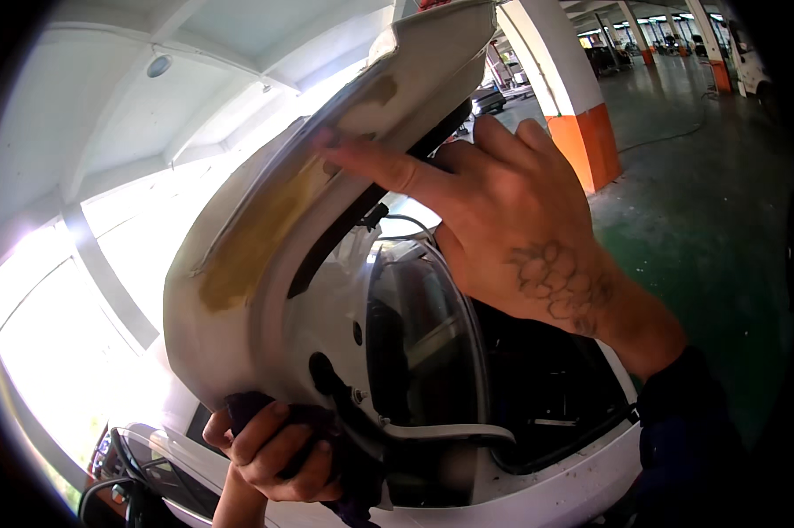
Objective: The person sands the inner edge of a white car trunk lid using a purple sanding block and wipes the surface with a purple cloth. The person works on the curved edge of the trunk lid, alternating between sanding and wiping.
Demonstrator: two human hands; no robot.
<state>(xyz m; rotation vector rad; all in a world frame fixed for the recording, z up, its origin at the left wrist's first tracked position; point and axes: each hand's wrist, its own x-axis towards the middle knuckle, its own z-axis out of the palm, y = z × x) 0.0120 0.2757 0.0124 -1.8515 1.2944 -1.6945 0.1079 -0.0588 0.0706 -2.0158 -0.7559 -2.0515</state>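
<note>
A raised white trunk lid (230, 348) fills the middle, with a broad yellow-brown filler patch (260, 233) along its edge and a smaller brownish patch higher up. My right hand (503, 211) reaches across from the right, its index finger stretched out with the tip at the lid's edge just above the yellow patch. Its other fingers are bent, and nothing shows in its grasp. Below the lid's lower corner, my left hand (278, 453) is closed round a bunched dark cloth (349, 458), close against the panel.
Beneath the lid lies the open trunk (547, 387) of the white car, edged by a rubber seal. An orange-and-white pillar (582, 132) stands behind on the right, on a green-grey floor (687, 185). Another car's front (150, 458) shows at lower left; further vehicles are far off.
</note>
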